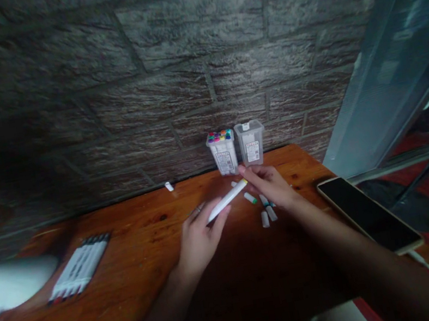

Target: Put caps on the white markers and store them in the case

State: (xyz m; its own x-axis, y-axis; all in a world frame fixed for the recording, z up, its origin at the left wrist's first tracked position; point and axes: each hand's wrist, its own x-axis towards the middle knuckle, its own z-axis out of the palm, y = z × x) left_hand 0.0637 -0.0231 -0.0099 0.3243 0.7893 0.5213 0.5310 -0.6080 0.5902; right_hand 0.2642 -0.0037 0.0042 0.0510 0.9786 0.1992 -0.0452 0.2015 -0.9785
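Observation:
My left hand [199,235] grips the lower end of a white marker [227,200] that slants up to the right. Its yellow tip meets the fingers of my right hand [269,184], which pinch that end. Both hands hover over a wooden table [136,235]. Several loose marker caps [265,209] lie on the wood just under my right hand. Behind them, against the wall, stand a clear box full of coloured markers [222,151] and a second clear box [251,142] that looks nearly empty.
A row of several white markers [79,266] lies at the table's left. One white cap [168,186] sits near the brick wall. A dark phone [369,213] rests at the right edge. A pale rounded object [9,282] is at far left.

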